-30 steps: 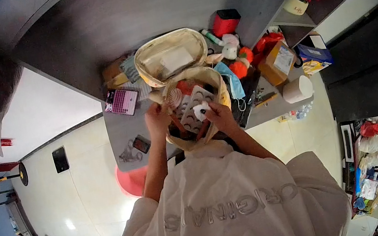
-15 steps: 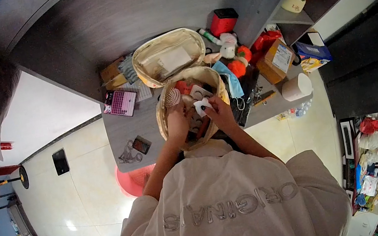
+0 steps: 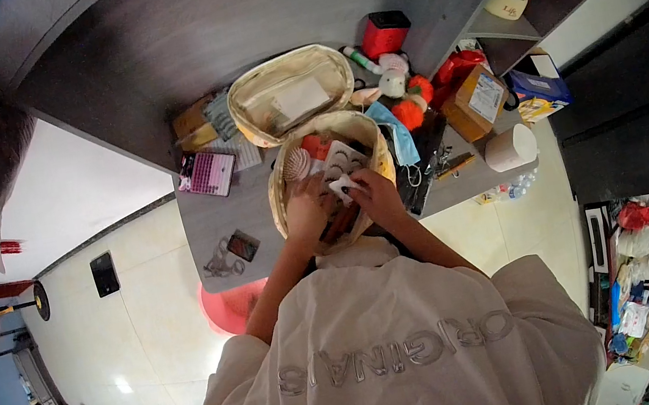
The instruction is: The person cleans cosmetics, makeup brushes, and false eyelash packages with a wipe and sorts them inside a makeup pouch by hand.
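Observation:
My right hand (image 3: 375, 196) pinches a small crumpled white piece (image 3: 342, 186), perhaps tissue, over the open cream cosmetic bag (image 3: 277, 183). My left hand (image 3: 308, 208) reaches into the bag on its left side, close to the white piece; its fingertips are hidden. Just beyond both hands, a tray of false eyelashes (image 3: 343, 160) lies tilted inside the bag. A pink hairbrush (image 3: 297, 164) rests beside it at the left, with an orange-red item (image 3: 317, 145) behind. The bag's lid (image 3: 261, 129) is flipped back, away from me.
On the grey desk (image 3: 256, 205) stand a pink button-covered palette (image 3: 210, 173) at left and a small dark case (image 3: 242, 245) nearer. To the right lie a blue face mask (image 3: 394, 135), a plush toy (image 3: 392, 81), a cardboard box (image 3: 476, 100) and a white paper roll (image 3: 511, 147).
The white piece and my right hand have shifted slightly left and nearer to me. My left hand has moved a little, and more of the eyelash tray shows.

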